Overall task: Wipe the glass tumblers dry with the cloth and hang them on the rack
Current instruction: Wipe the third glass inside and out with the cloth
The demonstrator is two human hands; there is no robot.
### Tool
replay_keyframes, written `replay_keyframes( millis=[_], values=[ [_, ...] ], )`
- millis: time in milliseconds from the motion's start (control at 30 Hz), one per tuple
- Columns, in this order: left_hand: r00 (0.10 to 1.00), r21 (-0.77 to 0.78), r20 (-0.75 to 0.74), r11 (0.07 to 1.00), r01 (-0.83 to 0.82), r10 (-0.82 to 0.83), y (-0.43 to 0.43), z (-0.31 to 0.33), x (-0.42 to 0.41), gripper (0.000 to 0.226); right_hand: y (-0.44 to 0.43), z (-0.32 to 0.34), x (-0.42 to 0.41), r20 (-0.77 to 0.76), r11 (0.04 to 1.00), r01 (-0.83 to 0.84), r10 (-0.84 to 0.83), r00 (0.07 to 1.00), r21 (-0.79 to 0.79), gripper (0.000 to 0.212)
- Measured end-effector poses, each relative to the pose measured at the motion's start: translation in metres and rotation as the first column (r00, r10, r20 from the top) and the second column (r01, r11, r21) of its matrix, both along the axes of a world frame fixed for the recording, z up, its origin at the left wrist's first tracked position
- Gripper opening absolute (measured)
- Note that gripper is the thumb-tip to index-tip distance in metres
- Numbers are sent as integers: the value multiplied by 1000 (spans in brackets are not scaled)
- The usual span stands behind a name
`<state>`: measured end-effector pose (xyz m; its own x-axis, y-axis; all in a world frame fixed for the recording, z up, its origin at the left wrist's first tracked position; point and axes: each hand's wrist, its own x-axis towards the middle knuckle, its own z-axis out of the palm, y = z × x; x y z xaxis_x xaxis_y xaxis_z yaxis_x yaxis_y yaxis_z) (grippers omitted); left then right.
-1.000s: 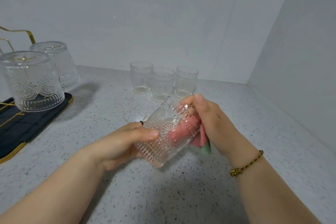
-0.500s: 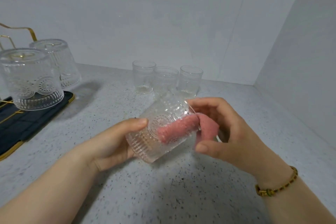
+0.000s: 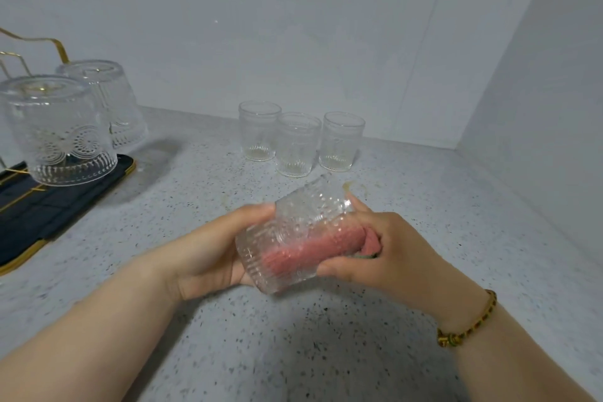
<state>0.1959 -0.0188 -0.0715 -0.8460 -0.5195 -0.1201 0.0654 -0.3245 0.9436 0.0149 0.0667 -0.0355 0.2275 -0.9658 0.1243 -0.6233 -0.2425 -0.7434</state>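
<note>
The cloth [image 3: 367, 240] has been pushed deeper into the held tumbler [image 3: 303, 215] since half a second ago, and the right hand [image 3: 391, 254] has been brought against its mouth. The right grip is curled round the pink cloth. The left hand [image 3: 208, 258] is wrapped round the ribbed base.

Six embossed glass tumblers are counted: one held above the table [image 3: 293, 352], three upright tumblers [image 3: 297, 143] behind it, and two inverted tumblers [image 3: 58, 130] on the gold-wire, dark-trayed rack [image 3: 58, 206] far to its left. The table is speckled grey.
</note>
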Motion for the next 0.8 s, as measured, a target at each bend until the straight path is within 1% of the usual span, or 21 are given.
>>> replay_keyframes(
  millis=[67,133,167,233,267,300,333,367,400,433,467,500,533,567,633,667,700,767,800],
  values=[
    [999,-46,-18,998,-41,40,-1,1,-1,79,-3,-1,3,127,996,77,-72,989,-38,11],
    [991,-142,-11,981,-131,131,-1,1,-1,98,-7,-6,2,262,982,187,-178,949,-13,10],
    [982,-220,9,958,-184,191,0,0,-1,101,-7,-7,3,309,971,239,-233,922,21,9],
    [957,-406,35,879,-250,289,1,-3,-3,89,-8,-8,0,387,954,283,-299,872,98,18],
    [944,-455,34,846,-278,328,2,-4,-5,80,-9,-9,-1,405,954,268,-300,864,134,24],
    [933,-466,32,831,-302,357,2,-5,-6,72,-9,-9,-2,406,961,224,-273,872,163,28],
    [931,-443,22,838,-318,364,2,-7,-8,64,-9,-9,-2,392,973,152,-210,895,174,29],
    [934,-389,4,861,-327,357,3,-6,-10,55,-9,-10,-1,362,986,43,-100,927,162,29],
    [937,-325,-14,885,-334,348,4,-5,-11,45,-8,-11,1,328,987,-97,49,943,132,33],
    [938,-270,-7,903,-335,346,6,-3,-12,39,-7,-14,4,315,967,-228,185,931,108,39],
    [939,-236,23,915,-327,342,6,-3,-12,39,-7,-16,8,312,946,-303,256,915,112,43],
    [941,-215,68,926,-311,332,7,-3,-12,44,-5,-18,11,303,940,-306,251,919,149,43],
    [943,-207,114,936,-285,312,6,-4,-11,50,-5,-21,11,289,948,-264,206,935,177,39],
    [944,-200,150,944,-261,293,6,-4,-10,55,-6,-24,11,285,961,-219,166,944,167,33],
    [958,-187,153,959,-213,243,3,-5,-8,60,-10,-26,9,287,987,-128,97,953,94,23],
    [970,-187,119,964,-188,212,1,-6,-7,65,-12,-27,8,309,992,-85,53,950,93,25],
    [977,-198,83,964,-175,195,-1,-7,-5,77,-13,-27,7,387,992,-64,15,922,113,28],
    [977,-253,34,948,-195,210,-7,-10,-3,104,-15,-30,6,569,982,-51,-61,820,179,41],
    [971,-281,13,933,-224,237,-8,-11,-3,109,-15,-31,5,632,978,-80,-62,773,195,46]
  ],
)
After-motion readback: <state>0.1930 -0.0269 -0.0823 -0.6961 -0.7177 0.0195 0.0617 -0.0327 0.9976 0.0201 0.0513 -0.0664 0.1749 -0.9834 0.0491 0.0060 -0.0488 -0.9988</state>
